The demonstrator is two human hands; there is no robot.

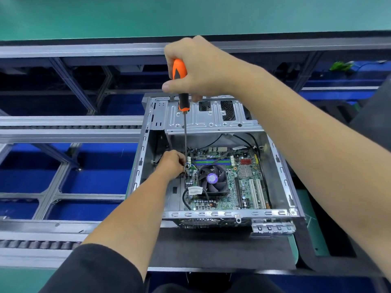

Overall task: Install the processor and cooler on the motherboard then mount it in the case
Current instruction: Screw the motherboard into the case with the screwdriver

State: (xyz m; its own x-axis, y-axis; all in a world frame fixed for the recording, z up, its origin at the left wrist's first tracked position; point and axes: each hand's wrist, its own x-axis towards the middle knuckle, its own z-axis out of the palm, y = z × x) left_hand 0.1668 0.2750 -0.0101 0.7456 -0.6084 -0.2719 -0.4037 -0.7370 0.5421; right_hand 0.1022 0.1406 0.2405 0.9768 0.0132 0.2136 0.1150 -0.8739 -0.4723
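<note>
Screwdriver (184,123) upright, tip down at motherboard (245,180), right hand (196,68) gripping handle

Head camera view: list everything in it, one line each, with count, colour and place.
case: one, bare grey metal, open side up, centre.
motherboard: one, green, lying inside the case.
cooler fan: one, black with a purple hub label, on the motherboard.
screwdriver: one, orange and black handle, upright, tip down at the motherboard's left edge.
conveyor frame: grey rails, left of the case.
hands: the right hand grips the screwdriver handle; the left hand is by the tip, fingers hidden.
</note>
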